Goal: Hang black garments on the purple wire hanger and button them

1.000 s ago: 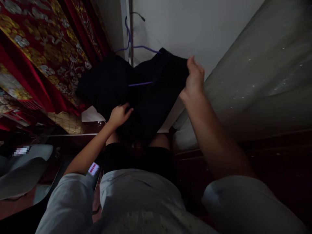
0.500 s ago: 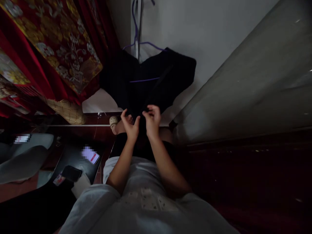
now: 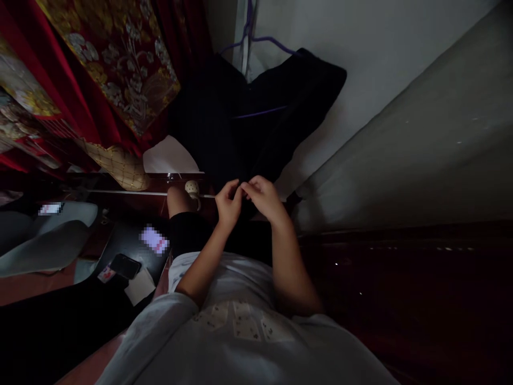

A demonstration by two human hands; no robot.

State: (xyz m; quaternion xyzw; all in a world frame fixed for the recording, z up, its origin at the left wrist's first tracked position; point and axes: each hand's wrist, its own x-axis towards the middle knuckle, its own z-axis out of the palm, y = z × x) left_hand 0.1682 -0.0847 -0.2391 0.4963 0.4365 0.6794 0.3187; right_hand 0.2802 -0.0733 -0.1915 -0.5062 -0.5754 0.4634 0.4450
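Note:
A black garment hangs on a purple hanger against a pale wall in front of me. My left hand and my right hand meet at the garment's lower edge, fingertips pinched close together on the dark cloth. Both forearms reach up from my light grey shirt. The room is dim, so the exact fold of cloth in my fingers is hard to see.
Red and gold embroidered fabric hangs at the upper left. A grey surface slopes along the right. At lower left a dark table bears a phone and cards. My foot in a pale sandal shows below the garment.
A second ago my right hand was raised at the garment's upper right corner and the left was on its middle. Both came down and together at the lower edge, now pinching tighter.

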